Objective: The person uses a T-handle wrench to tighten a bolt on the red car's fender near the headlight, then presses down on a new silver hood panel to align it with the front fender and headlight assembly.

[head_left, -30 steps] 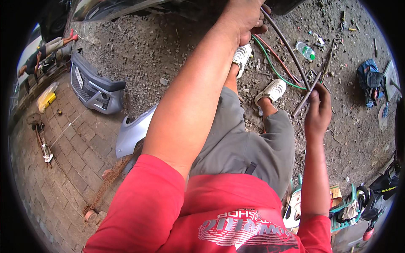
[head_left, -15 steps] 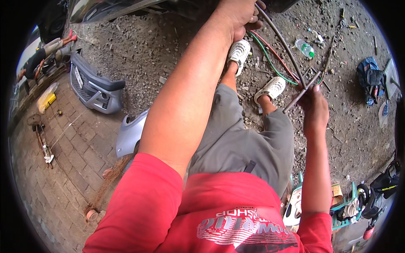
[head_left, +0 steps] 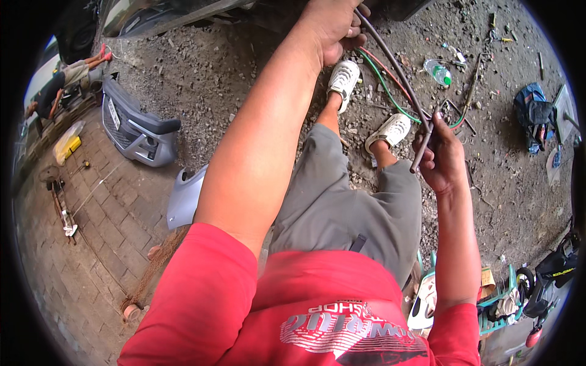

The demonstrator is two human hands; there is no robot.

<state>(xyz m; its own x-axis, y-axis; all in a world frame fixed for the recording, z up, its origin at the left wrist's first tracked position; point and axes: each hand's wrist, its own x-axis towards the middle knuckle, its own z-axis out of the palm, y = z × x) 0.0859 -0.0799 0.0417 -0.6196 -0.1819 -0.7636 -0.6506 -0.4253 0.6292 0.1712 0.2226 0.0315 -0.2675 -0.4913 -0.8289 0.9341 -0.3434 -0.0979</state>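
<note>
A long dark metal rod [head_left: 394, 56] with a short crossbar at its near end, like a T-handle, stretches between my two hands. My left hand [head_left: 334, 29] is closed around its far part, near the top edge of the view; the rod's far tip is out of sight. Around the crossbar [head_left: 421, 150] the fingers of my right hand [head_left: 442, 160] are closed, with the thumb pointing up along it. Below the rod, a red hose [head_left: 390, 72] and a green hose [head_left: 387, 90] lie on the gravel, running toward a thin bent metal tube [head_left: 472, 91] beyond my right hand.
My white shoes [head_left: 390, 131] stand on loose gravel. To the right lie a plastic bottle [head_left: 436, 72] and a blue bag [head_left: 532, 116]. A grey car bumper [head_left: 137, 125] and a silver body panel [head_left: 184, 198] are at left. A person [head_left: 54, 88] sits far left.
The crossbar has turned steeper in my right hand, whose fingers now show more of their inner side. Both hands and the rod have shifted a little to the left.
</note>
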